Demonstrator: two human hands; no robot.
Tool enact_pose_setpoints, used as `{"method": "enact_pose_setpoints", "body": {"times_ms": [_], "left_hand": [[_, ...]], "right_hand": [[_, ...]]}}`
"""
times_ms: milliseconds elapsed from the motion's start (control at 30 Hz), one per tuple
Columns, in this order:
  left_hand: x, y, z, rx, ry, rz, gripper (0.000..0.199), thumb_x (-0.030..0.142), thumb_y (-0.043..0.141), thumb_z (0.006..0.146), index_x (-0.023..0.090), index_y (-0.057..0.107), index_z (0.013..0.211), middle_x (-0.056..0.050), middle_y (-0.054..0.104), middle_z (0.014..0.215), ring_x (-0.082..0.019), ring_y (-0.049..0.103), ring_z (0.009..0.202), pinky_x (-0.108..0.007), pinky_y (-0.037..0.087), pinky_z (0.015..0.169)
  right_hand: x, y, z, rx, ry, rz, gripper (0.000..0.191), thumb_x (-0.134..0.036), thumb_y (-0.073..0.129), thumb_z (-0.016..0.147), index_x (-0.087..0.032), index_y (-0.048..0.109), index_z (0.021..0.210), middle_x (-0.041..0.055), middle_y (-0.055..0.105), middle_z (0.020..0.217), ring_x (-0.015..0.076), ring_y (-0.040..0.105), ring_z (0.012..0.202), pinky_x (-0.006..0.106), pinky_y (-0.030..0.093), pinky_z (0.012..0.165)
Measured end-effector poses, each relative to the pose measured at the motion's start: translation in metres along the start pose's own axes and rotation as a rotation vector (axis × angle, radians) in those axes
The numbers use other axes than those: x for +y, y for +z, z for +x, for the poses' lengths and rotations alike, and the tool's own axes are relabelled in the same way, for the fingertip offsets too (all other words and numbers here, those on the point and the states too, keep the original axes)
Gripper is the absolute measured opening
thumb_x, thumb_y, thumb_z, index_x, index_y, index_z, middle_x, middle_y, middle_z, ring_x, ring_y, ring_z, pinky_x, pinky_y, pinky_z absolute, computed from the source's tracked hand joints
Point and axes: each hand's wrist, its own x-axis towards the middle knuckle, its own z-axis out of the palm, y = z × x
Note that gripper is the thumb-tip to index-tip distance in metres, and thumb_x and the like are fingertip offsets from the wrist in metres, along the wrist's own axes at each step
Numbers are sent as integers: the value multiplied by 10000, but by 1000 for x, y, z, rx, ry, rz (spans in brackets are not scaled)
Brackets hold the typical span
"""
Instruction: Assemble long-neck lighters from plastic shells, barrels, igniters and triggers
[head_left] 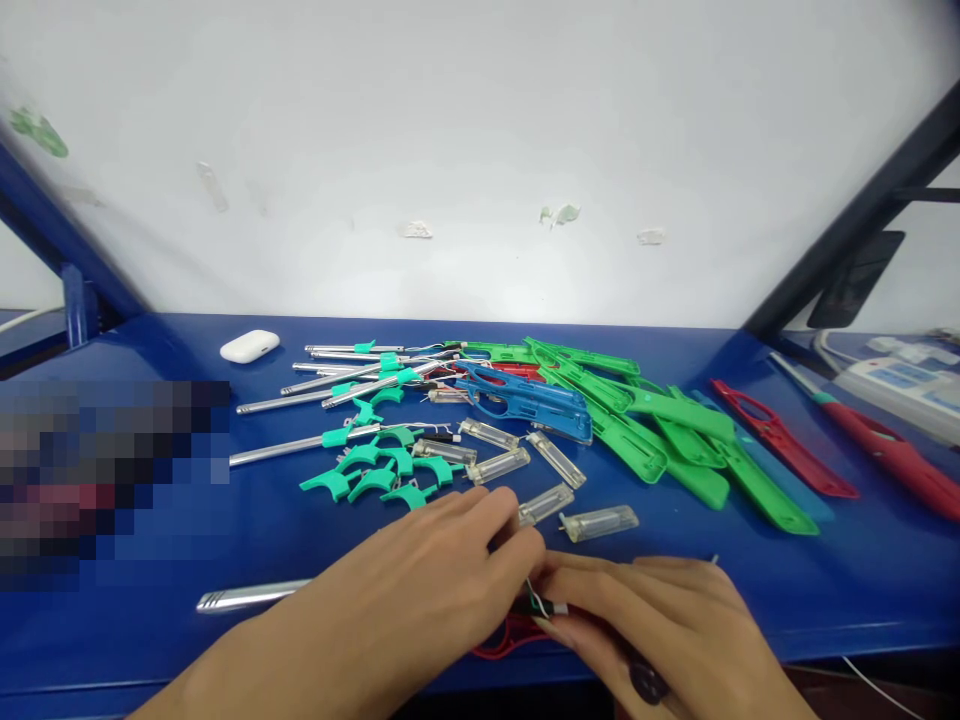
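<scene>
My left hand (442, 580) is closed over a red plastic lighter shell (510, 638) near the table's front edge. My right hand (652, 620) meets it there, its fingers pinched on a small black igniter (541, 604) with a white wire. A dark rounded handle (646, 682) shows under the right palm; what it belongs to is hidden. From behind my left forearm a silver lighter tube (251, 596) sticks out to the left. Just beyond my fingers lie several clear fuel tanks (600, 523) and several teal triggers (409, 494).
Silver tubes with teal clips (300, 445) lie at centre left. Blue shells (525, 400) and green shells (622, 430) are heaped centre right. Farther right are a red shell half (787, 440) and a red lighter (885, 445). A white case (250, 346) sits by the wall.
</scene>
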Motion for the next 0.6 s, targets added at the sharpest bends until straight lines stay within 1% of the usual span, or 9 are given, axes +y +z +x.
{"method": "enact_pose_setpoints", "body": {"times_ms": [67,167,267,300,333,367,467,533,600], "left_hand": [[1,-2,1,3,5,-33,500,-49,742,834,244,568,1200,-1,693,1232,-220,645,1140,-296,570,920],[7,-7,-6,23,-25,-87,554,-87,631,833,275,573,1249,30,709,1261,-209,649,1182,-330,559,1035],[4,-14,-26,68,-98,-67,818,-99,547,796,314,544,1502,25,691,1475,-224,625,1348,-348,535,1114],[0,-16,-35,145,-119,16,867,-89,515,833,311,494,1602,4,663,1553,-235,598,1411,-361,520,1141],[-7,-18,-44,201,-183,97,836,-83,478,903,315,480,1638,-12,657,1582,-249,588,1451,-398,504,1185],[-15,-21,-53,285,-200,159,735,-55,459,964,320,537,1592,-20,712,1484,-249,641,1369,-398,525,1138],[-37,-29,-73,379,-327,199,310,174,495,1133,308,742,1265,-31,765,1157,-260,729,1026,-384,588,892],[-45,-32,-79,420,-370,188,226,340,545,1170,299,767,1189,-28,749,1093,-245,730,959,-345,584,803],[-45,-31,-80,428,-382,181,257,423,550,1183,287,766,1213,-34,738,1111,-229,731,952,-316,574,749]], "right_hand": [[0,-1,0,-9,5,7,352,-453,526,1225,-275,782,1061,-100,912,1035,78,867,751,174,630,673],[1,-2,-2,-13,5,6,338,-444,531,1223,-284,783,1065,-109,911,1078,81,876,793,167,645,702],[3,-1,-4,-9,-10,-5,307,-431,542,1222,-291,774,1078,-130,908,1068,77,882,842,163,649,700],[3,-1,-4,-7,-16,-9,301,-429,541,1223,-293,771,1083,-135,907,1060,77,883,853,165,650,695],[3,-1,-4,-5,-19,-14,301,-432,540,1223,-294,768,1084,-139,907,1052,78,884,858,167,652,687],[3,0,-3,5,-23,-19,308,-434,532,1226,-295,766,1082,-141,907,1048,77,883,854,168,653,676],[2,0,1,41,-32,-29,350,-447,501,1234,-289,760,1060,-138,907,1049,73,879,805,170,651,635],[2,0,4,53,-51,-31,370,-447,494,1236,-284,760,1038,-135,907,1043,68,873,772,163,645,614],[1,-1,5,58,-62,-33,385,-449,490,1238,-281,764,1027,-131,908,1039,65,869,754,157,643,609]]}}
